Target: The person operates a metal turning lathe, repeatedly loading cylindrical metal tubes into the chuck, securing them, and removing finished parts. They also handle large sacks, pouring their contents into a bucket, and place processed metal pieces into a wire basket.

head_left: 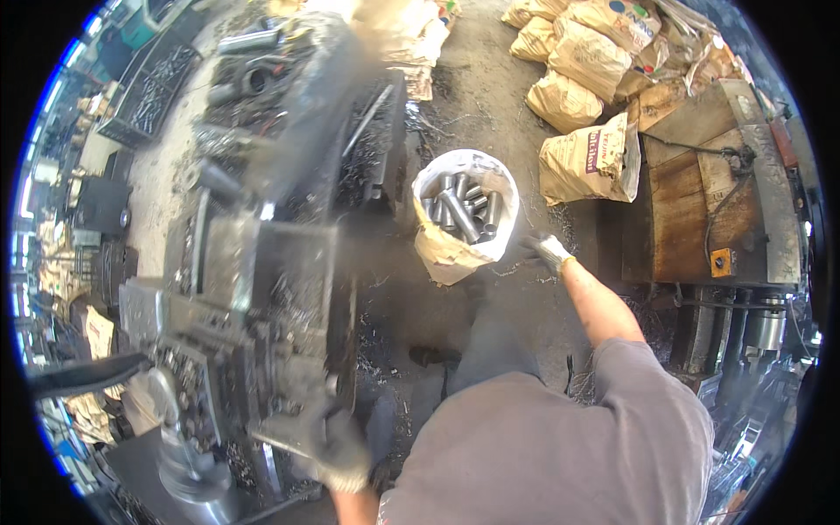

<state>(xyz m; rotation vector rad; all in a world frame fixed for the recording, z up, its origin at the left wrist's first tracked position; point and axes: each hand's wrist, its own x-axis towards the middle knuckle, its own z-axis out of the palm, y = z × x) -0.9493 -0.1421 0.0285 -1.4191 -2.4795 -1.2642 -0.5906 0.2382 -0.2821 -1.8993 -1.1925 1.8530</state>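
My right hand (549, 251), in a white glove with dark, grimy fingers, reaches out beside a round white-rimmed paper sack (442, 260). Its fingers look apart and hold nothing, a little to the right of the sack. Inside the sack lies a heap of short shiny metal tubes (458, 216). My left hand (343, 455), also gloved, is low on the left by the edge of a machine (297, 302). It is smeared by motion; a flat greyish part (284, 435) is next to its fingers, and whether they grip it is unclear.
Metal chips cover the machine bed on the left. A blurred cylindrical part (219, 181) sits farther up it. Filled paper sacks (591, 162) are stacked at the far right, beside a stained wooden-topped bench (696, 188) with an orange switch box (722, 262). A dark bin (156, 92) stands far left.
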